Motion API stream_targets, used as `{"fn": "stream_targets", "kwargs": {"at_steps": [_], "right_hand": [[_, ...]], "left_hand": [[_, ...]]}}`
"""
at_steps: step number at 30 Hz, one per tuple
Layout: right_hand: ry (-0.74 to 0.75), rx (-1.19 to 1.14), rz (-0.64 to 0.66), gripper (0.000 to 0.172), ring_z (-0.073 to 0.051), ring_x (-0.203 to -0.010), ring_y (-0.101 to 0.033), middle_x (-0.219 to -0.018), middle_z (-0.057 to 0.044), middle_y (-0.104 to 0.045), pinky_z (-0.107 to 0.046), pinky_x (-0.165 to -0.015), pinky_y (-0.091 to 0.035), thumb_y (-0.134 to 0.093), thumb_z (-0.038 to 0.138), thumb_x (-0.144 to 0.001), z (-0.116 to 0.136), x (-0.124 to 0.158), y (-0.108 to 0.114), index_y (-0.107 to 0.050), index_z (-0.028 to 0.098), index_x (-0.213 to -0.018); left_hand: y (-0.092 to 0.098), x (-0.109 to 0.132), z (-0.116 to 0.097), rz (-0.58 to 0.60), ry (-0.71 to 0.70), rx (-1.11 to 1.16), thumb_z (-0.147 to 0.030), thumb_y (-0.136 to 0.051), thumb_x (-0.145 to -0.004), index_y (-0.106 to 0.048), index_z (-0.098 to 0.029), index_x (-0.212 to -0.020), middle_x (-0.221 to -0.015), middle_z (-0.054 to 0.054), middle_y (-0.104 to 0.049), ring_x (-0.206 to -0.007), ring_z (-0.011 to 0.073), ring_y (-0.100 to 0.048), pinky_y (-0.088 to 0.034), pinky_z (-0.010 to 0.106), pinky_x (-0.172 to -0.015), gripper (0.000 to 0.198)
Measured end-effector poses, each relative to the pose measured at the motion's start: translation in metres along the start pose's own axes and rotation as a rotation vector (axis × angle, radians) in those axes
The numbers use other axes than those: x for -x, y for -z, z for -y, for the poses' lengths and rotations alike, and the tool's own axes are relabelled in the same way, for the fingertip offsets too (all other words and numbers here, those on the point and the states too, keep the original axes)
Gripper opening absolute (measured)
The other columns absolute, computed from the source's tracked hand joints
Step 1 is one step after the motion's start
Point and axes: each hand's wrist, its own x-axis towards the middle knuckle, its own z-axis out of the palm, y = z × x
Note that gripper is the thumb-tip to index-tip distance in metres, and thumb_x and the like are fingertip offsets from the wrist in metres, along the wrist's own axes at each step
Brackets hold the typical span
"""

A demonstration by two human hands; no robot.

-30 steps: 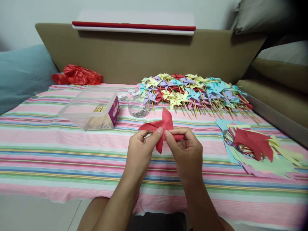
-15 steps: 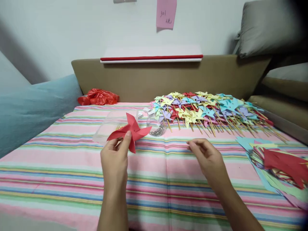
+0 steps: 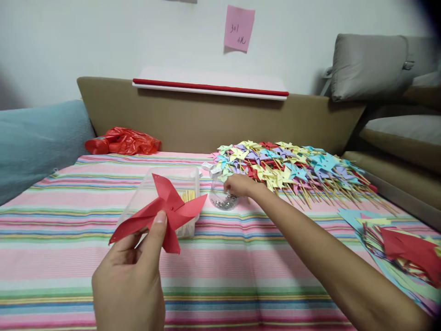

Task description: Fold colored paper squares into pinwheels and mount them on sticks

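Pinching pinwheel (image 3: 172,202) in left hand (image 3: 132,271), seemingly picking bits (image 3: 221,203) from tub (image 3: 212,193) under right hand (image 3: 239,185) (can't tell closure), needing precision next.

Red pinwheel (image 3: 174,209), striped cloth (image 3: 213,271), seemingly silvery bits (image 3: 223,203)

Bright red four-bladed paper pinwheel (image 3: 172,206) – corners folded in to centre, crisp creases, tiny dots near outer tips. No stick on visible side. Held up above pink striped cloth (image 3: 206,276), tilted, one blade pointing up, one right, one down, one lower left. Round clear plastic tub (image 3: 213,195) – upright on cloth, beyond pinwheel and to right. Small silvery metal pieces (image 3: 223,203) spread loose across tub bottom; exact shape too small to tell.
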Motion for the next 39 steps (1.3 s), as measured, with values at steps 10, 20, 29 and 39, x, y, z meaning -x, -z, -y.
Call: {"fn": "stream_targets", "kwargs": {"at_steps": [10, 20, 29, 39], "right_hand": [[-0.020, 0.214, 0.181, 0.031, -0.022, -0.104, -0.066, -0.122, -0.009, -0.065, -0.042, -0.088, -0.057, -0.062, 0.036, -0.096, 0.002, -0.008, -0.005, -0.063, 0.017, -0.121], [-0.031, 0.280, 0.171, 0.033, -0.022, -0.104, -0.066, -0.123, -0.009, -0.065, -0.043, -0.088, -0.057, -0.063, 0.036, -0.096, 0.001, -0.011, -0.007, -0.062, 0.017, -0.122], [-0.002, 0.253, 0.115, 0.033, -0.022, -0.102, -0.067, -0.121, -0.009, -0.065, -0.042, -0.087, -0.057, -0.064, 0.036, -0.095, 0.002, -0.011, -0.009, -0.062, 0.016, -0.121], [0.115, 0.089, -0.221, 0.013, -0.020, -0.096, -0.062, -0.108, -0.008, -0.066, -0.028, -0.082, -0.045, -0.057, 0.023, -0.091, -0.007, 0.027, 0.018, -0.068, 0.019, -0.093]], "left_hand": [[-0.003, 0.001, -0.011, -0.043, 0.073, -0.067, -0.050, -0.071, -0.078, -0.077, -0.023, -0.076, -0.073, 0.003, -0.071, -0.083, 0.0263, -0.066, -0.049, 0.030, -0.066, 0.028], [-0.001, -0.001, -0.007, -0.030, 0.108, -0.027, -0.052, -0.072, -0.076, -0.077, -0.024, -0.081, -0.082, 0.003, -0.074, -0.091, 0.0284, -0.067, -0.052, 0.032, -0.071, 0.029], [-0.002, -0.001, -0.007, -0.041, 0.114, -0.041, -0.057, -0.072, -0.073, -0.076, -0.021, -0.078, -0.075, 0.004, -0.071, -0.088, 0.0278, -0.066, -0.051, 0.031, -0.067, 0.037], [-0.008, 0.001, -0.002, -0.043, 0.135, 0.104, -0.054, -0.077, -0.074, -0.078, -0.019, -0.089, -0.082, 0.002, -0.075, -0.086, 0.0233, -0.068, -0.051, 0.028, -0.067, 0.038]]}}
